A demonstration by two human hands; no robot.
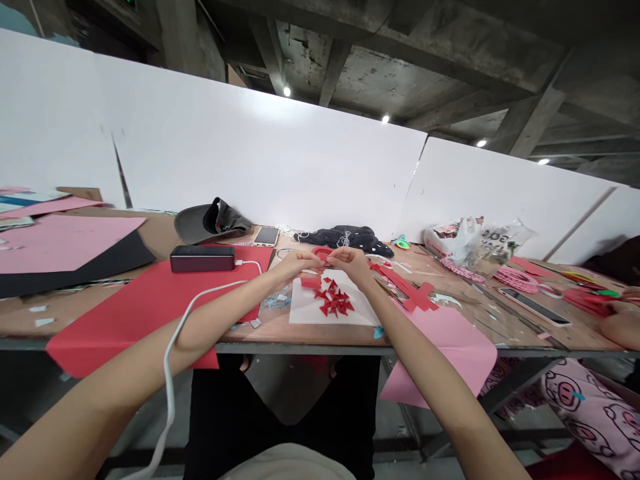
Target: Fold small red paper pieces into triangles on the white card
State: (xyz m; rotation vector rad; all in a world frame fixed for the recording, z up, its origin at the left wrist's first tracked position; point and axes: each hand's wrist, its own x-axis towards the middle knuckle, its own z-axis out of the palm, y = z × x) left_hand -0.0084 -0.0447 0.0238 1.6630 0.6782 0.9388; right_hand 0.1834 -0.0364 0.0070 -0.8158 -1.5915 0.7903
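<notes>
My left hand [301, 263] and my right hand [351, 261] meet above the table, fingers pinched on a small red paper piece [323, 253] between them. Its exact shape is partly hidden by the fingers. Just below lies a white sheet [305, 312] carrying a pile of small folded red paper triangles [337, 300]. A little stack of red paper [311, 281] sits at the sheet's upper left, near my left wrist. Red paper strips [400, 283] lie crossed to the right of my right forearm.
Large red paper [135, 313] with a black power bank [203, 259] spreads left; a white cable [173, 373] crosses my left forearm. A cap [213, 221], phone [266, 236] and dark cloth [350, 238] line the back. Pink paper [445, 347] overhangs the front edge. Another person's hand [623, 323] is at far right.
</notes>
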